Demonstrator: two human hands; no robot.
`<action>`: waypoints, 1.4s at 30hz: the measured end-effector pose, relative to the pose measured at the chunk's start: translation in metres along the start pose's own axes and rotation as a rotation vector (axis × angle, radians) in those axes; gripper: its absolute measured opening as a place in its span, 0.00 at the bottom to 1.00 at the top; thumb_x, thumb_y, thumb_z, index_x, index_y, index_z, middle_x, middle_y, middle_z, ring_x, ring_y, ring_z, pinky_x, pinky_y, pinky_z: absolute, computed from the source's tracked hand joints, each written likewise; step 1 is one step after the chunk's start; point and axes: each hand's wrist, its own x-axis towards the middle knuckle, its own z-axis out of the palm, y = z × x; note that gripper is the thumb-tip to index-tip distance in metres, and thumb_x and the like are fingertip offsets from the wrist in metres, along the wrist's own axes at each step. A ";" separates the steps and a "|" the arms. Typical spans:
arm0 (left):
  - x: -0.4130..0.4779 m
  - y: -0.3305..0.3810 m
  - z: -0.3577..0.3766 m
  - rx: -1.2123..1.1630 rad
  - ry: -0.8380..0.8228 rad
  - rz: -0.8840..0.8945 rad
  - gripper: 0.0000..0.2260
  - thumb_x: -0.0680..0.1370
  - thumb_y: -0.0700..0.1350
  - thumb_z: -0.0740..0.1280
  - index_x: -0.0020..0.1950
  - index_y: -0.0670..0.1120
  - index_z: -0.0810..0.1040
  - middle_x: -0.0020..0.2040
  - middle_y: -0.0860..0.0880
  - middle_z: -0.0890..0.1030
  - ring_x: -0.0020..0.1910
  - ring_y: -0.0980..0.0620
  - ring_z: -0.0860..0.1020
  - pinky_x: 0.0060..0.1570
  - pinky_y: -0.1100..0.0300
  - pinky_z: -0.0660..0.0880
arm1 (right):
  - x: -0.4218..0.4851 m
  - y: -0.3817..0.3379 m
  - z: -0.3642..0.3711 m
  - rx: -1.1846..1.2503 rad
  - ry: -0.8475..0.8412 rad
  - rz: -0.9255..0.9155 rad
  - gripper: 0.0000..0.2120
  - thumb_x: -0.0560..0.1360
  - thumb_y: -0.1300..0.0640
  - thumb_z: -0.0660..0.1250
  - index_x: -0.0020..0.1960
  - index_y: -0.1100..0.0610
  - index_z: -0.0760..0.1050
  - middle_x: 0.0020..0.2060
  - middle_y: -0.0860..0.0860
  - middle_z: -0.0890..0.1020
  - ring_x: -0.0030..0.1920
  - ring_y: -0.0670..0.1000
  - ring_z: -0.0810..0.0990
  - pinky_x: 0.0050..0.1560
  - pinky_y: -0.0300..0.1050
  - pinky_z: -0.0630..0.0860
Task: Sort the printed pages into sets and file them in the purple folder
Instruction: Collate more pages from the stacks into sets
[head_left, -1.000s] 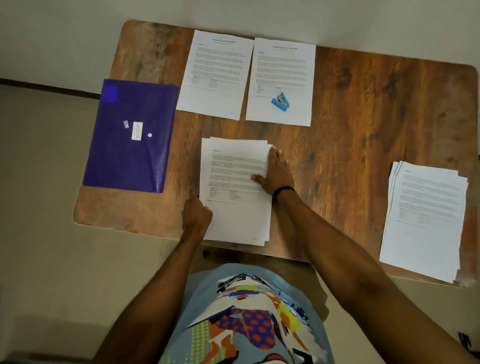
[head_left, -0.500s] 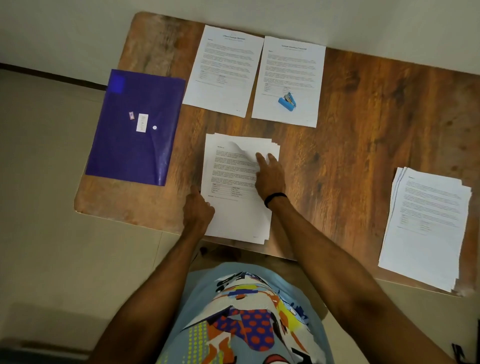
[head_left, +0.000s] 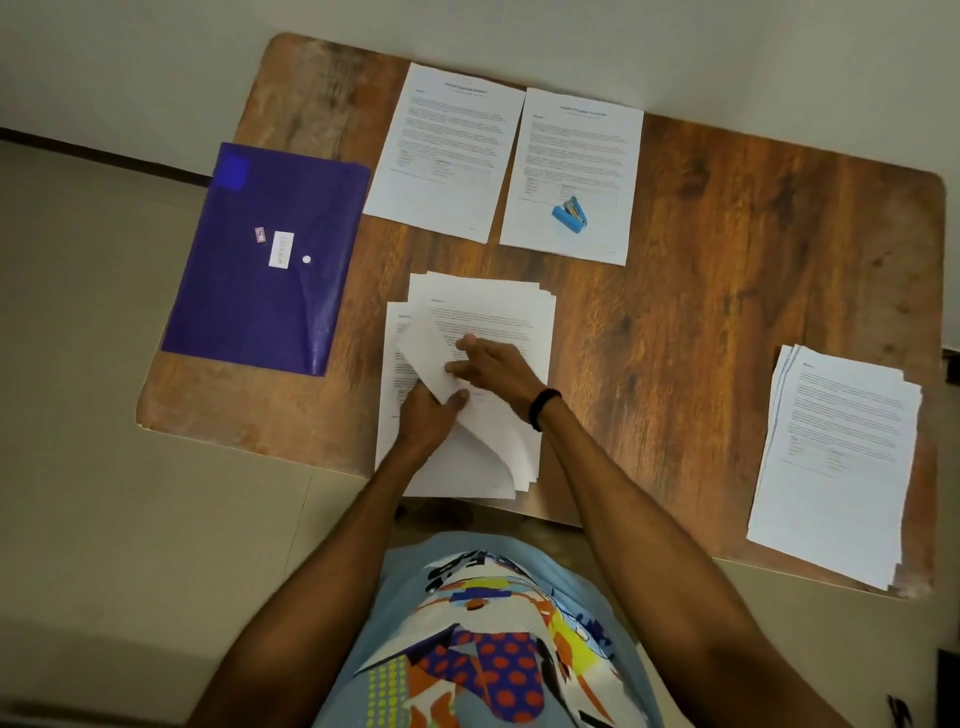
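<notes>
The tabletop (head_left: 727, 270) is warm brown wood grain with darker streaks. The purple folder (head_left: 244, 312) at 9 o'clock has a white label (head_left: 281, 249) and white dot (head_left: 306, 259). The printed pages (head_left: 447, 150) are white with grey text. The stapler (head_left: 570, 214) at 12 o'clock is bright blue. The wristband (head_left: 543, 409) is black, and the shirt (head_left: 493, 649) is light blue with orange-on-purple dots.

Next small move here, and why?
Probably lift the top sheet clear of the middle stack and carry it toward the far pages. The left hand pinches its curled edge, and the right hand rests on it.
</notes>
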 end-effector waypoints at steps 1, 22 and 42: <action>0.000 -0.004 -0.002 -0.028 0.059 -0.037 0.20 0.80 0.47 0.68 0.71 0.45 0.70 0.67 0.45 0.77 0.64 0.45 0.77 0.64 0.50 0.73 | 0.004 0.000 -0.008 -0.110 0.071 -0.020 0.17 0.82 0.49 0.63 0.65 0.59 0.77 0.61 0.52 0.82 0.60 0.54 0.82 0.65 0.50 0.77; 0.000 0.005 -0.006 -0.213 -0.098 0.037 0.28 0.76 0.56 0.69 0.74 0.50 0.67 0.65 0.51 0.77 0.60 0.51 0.77 0.59 0.56 0.75 | 0.003 -0.002 0.008 0.038 0.130 -0.041 0.31 0.79 0.38 0.62 0.77 0.51 0.62 0.73 0.53 0.71 0.70 0.59 0.72 0.70 0.60 0.71; -0.007 0.004 -0.008 -0.202 0.126 -0.121 0.17 0.80 0.38 0.67 0.65 0.51 0.69 0.57 0.49 0.78 0.50 0.53 0.78 0.60 0.45 0.77 | 0.042 0.030 -0.039 -1.039 0.366 -0.095 0.32 0.81 0.53 0.65 0.80 0.57 0.56 0.75 0.58 0.68 0.76 0.58 0.63 0.78 0.56 0.54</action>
